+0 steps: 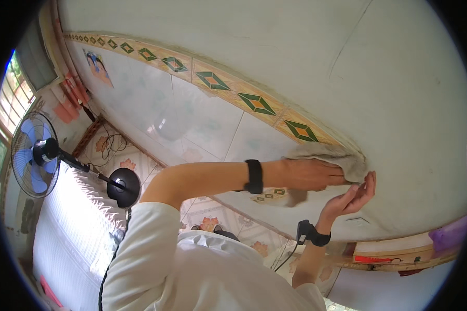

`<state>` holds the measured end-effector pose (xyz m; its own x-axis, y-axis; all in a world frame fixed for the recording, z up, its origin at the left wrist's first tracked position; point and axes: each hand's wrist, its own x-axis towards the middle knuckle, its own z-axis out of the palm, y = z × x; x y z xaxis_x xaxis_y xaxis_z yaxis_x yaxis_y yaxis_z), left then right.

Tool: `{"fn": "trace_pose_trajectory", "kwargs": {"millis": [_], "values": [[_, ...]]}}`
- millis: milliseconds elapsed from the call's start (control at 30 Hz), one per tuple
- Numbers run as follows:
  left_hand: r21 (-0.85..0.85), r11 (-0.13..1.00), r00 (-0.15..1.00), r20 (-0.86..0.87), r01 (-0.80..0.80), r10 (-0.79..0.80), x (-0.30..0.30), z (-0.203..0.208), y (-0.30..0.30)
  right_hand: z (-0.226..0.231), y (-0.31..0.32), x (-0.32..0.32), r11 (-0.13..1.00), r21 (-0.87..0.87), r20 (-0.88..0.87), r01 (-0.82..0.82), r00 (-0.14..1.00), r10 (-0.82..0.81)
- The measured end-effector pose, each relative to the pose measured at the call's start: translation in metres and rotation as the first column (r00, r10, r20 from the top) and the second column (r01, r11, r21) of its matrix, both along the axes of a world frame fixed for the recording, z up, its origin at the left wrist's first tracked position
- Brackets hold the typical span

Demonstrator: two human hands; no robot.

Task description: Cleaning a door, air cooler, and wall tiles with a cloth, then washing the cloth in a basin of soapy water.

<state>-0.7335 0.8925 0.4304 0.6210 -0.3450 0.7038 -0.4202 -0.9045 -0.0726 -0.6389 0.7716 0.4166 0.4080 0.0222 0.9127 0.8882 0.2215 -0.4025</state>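
My left hand (311, 174) reaches across to the right and presses a grey cloth (350, 160) against the wall, at the end of the patterned tile border (302, 131). The cloth bunches up above and beyond the fingers. Just below the cloth's far end, my right hand (350, 199) is cupped with its fingers stretched upward, apparently empty. Whether its fingertips touch the cloth I cannot tell. Both wrists wear a black band, and the right one carries a small black device (302, 231) with a cable.
Glossy white tiles (213, 122) lie under the border, with plain white wall (394, 78) above. At left are a standing fan (36, 153) with blue blades and a white-covered bed (62, 228). A shelf with a red-handled item (371, 258) and purple cloth (449, 236) is at lower right.
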Motion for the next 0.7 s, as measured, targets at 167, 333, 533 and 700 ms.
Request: {"fn": "trace_pose_trajectory", "kwargs": {"millis": [167, 333, 533, 700], "values": [[-0.009, 0.915, 0.907, 0.126, -0.403, 0.401, -0.084, -0.017, 0.079, -0.009, -0.004, 0.004, 0.996, -0.092, 0.086, 0.016, 0.996, -0.009], [-0.426, 0.589, 0.343, 0.525, -0.687, 0.779, -0.167, -0.058, 0.185, -0.003, 0.018, -0.003, 0.986, -0.138, 0.117, -0.094, 0.987, 0.111], [-0.9, 0.248, 0.31, 0.136, -0.359, 0.941, -0.103, -0.016, 0.108, -0.006, 0.024, 0.0, 0.995, -0.039, 0.124, -0.09, 0.988, 0.094], [-0.148, 0.898, 0.889, 0.142, -0.415, 0.434, -0.048, -0.005, 0.022, 0.002, 0.024, -0.013, 0.985, 0.055, 0.011, -0.166, 0.986, 0.165]]}}
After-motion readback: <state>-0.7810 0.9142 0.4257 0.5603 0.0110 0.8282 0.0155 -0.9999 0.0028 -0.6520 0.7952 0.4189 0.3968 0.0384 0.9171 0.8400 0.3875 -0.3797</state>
